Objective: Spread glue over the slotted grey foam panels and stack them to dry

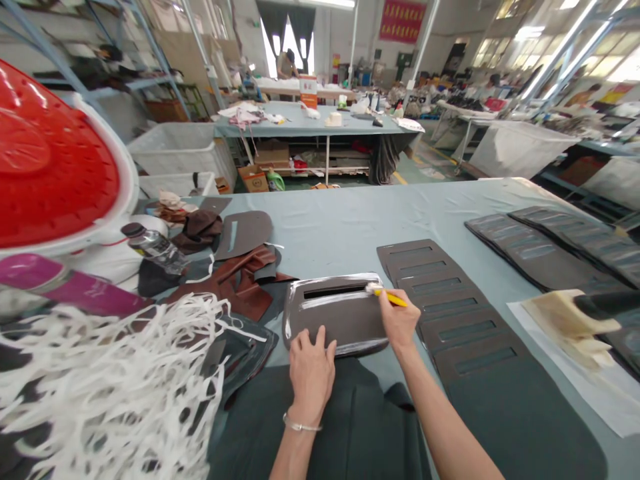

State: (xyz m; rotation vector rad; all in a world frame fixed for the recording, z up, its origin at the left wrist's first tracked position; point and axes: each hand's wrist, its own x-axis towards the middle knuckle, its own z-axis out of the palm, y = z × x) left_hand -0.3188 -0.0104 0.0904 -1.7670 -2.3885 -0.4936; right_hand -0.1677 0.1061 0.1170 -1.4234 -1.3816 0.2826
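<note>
A dark grey rounded panel [345,327] with one long slot lies flat on the table, white wet-looking streaks along its edges and slot. My left hand [313,365] rests on its near edge, fingers spread and pressing down. My right hand [400,319] is closed around a yellow-handled brush [397,299]. The white brush tip touches the panel near the slot's right end. To the right lies a row of overlapping slotted dark panels [440,293]. Dark green sheet material [320,427] spreads beneath my forearms.
A heap of white strips [125,387] covers the left front. Behind it are a purple bottle [75,285], a clear bottle [155,247], brown scraps [240,283] and a red fan [50,160]. At right, a cream block-like container [570,320] stands on white paper beside more dark panels [530,250].
</note>
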